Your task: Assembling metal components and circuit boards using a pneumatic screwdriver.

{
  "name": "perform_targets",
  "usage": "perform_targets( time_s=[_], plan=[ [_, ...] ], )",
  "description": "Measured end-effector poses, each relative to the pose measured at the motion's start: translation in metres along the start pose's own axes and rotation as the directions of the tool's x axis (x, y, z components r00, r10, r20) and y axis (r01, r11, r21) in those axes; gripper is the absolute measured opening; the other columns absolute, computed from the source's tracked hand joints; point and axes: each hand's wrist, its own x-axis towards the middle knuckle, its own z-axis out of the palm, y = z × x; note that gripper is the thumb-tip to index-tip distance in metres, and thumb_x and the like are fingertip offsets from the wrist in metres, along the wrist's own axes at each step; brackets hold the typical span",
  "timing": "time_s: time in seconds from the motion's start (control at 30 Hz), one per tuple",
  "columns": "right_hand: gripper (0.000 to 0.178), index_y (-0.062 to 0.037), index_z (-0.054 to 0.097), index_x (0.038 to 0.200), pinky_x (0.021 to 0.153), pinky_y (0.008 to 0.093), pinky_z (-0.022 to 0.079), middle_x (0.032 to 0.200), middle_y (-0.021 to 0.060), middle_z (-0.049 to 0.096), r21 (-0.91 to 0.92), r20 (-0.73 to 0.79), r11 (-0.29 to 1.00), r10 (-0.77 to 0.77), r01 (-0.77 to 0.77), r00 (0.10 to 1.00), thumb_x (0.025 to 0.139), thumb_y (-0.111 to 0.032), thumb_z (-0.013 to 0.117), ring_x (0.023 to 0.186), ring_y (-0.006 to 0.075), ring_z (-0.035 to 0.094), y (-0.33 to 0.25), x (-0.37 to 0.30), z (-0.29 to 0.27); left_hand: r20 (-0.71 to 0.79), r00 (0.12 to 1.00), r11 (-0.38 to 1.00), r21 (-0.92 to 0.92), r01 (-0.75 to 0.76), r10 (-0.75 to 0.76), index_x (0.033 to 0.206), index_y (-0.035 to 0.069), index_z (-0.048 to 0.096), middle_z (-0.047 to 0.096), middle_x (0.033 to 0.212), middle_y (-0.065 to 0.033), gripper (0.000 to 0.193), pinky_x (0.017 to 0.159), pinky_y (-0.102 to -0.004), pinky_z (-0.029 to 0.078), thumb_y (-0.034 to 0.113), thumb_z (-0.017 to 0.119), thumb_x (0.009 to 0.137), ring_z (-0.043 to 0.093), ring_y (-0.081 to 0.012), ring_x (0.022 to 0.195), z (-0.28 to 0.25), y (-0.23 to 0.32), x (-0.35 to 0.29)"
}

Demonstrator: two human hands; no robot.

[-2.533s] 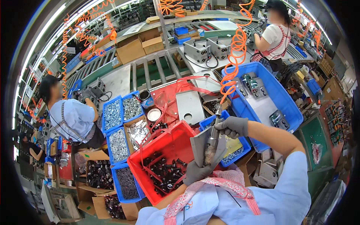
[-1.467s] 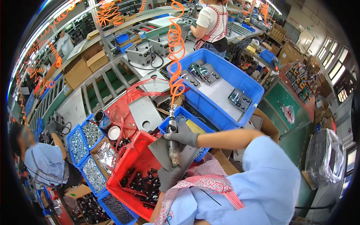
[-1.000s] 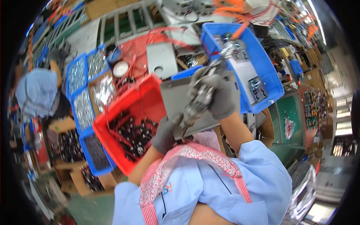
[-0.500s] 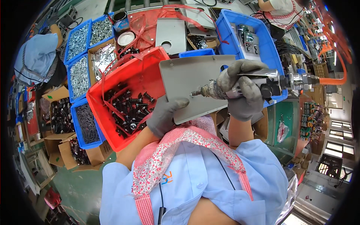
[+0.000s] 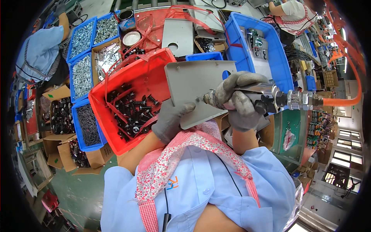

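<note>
My left hand (image 5: 172, 120), in a grey glove, is closed on the near left edge of a flat grey metal plate (image 5: 189, 79), its thumb lying on top. The plate has a round hole toward its far right corner and is held tilted over the right side of the red bin. My gloved right hand (image 5: 244, 101) wraps round an air screwdriver (image 5: 273, 96), which lies almost level. The tool's wrapped nose points left, its tip over the middle of the plate; whether it touches is hard to tell. An orange air hose (image 5: 340, 102) runs from its back end.
The red bin (image 5: 101, 101) holds black bolt-like parts with washers. Blue trays (image 5: 72, 106) of screws and nuts stand to its left. Beyond the plate, a large blue bin (image 5: 276, 48) holds metal parts. Another grey plate (image 5: 178, 33) lies at the back. Co-workers stand far left and far right.
The back end of the screwdriver has swung toward me with my right hand, while its tip stays over the plate. The plate's right end has dropped slightly. My left hand keeps its grip.
</note>
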Motion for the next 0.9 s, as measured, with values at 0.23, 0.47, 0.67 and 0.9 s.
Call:
perform_targets(
  time_s=[0.23, 0.47, 0.67, 0.9],
  plan=[
    [0.036, 0.0019, 0.048, 0.109, 0.052, 0.0362, 0.049, 0.092, 0.0212, 0.057, -0.184, -0.100, 0.983, -0.005, -0.014, 0.995, 0.077, -0.012, 0.057, 0.062, 0.0215, 0.056, -0.010, 0.008, 0.005, -0.006, 1.000, 1.000, 0.021, 0.005, -0.005, 0.114, -0.006, 0.053, 0.063, 0.092, -0.0149, 0.041, 0.053, -0.0309, 0.054, 0.012, 0.062, 0.079, 0.065, -0.0224, 0.065, 0.008, 0.004, -0.001],
    [0.086, 0.0016, 0.031, 0.133, 0.063, 0.0270, 0.052, 0.105, 0.0214, 0.057, 0.010, -0.005, 0.988, -0.155, 0.155, 0.988, 0.075, -0.041, 0.077, 0.074, 0.0183, 0.063, 0.004, 0.018, 0.008, 0.040, 0.997, 0.994, 0.086, 0.069, -0.073, 0.116, -0.003, 0.053, 0.064, 0.091, -0.0119, 0.045, 0.056, -0.0307, 0.054, 0.017, 0.064, 0.078, 0.064, -0.0196, 0.068, 0.011, 0.000, -0.001],
    [0.104, 0.0013, 0.034, 0.132, 0.057, 0.0317, 0.054, 0.102, 0.0215, 0.059, -0.102, -0.043, 0.983, -0.156, 0.151, 0.987, 0.066, -0.073, 0.063, 0.071, 0.0222, 0.064, 0.018, 0.011, 0.006, 0.114, 0.990, 0.995, -0.039, 0.091, -0.086, 0.122, -0.001, 0.050, 0.062, 0.109, -0.0133, 0.050, 0.078, -0.0384, 0.056, 0.006, 0.062, 0.075, 0.065, -0.0245, 0.092, -0.001, -0.016, 0.008],
    [0.075, 0.0020, 0.052, 0.114, 0.049, 0.0362, 0.048, 0.090, 0.0240, 0.062, 0.072, -0.024, 0.997, 0.001, 0.001, 1.000, 0.082, -0.066, 0.048, 0.062, 0.0270, 0.060, 0.006, 0.002, 0.002, 0.087, 0.995, 0.995, -0.087, 0.048, -0.041, 0.118, -0.004, 0.052, 0.063, 0.105, -0.0149, 0.044, 0.076, -0.0375, 0.056, 0.001, 0.062, 0.075, 0.066, -0.0257, 0.089, -0.001, -0.011, 0.015]
  ],
)
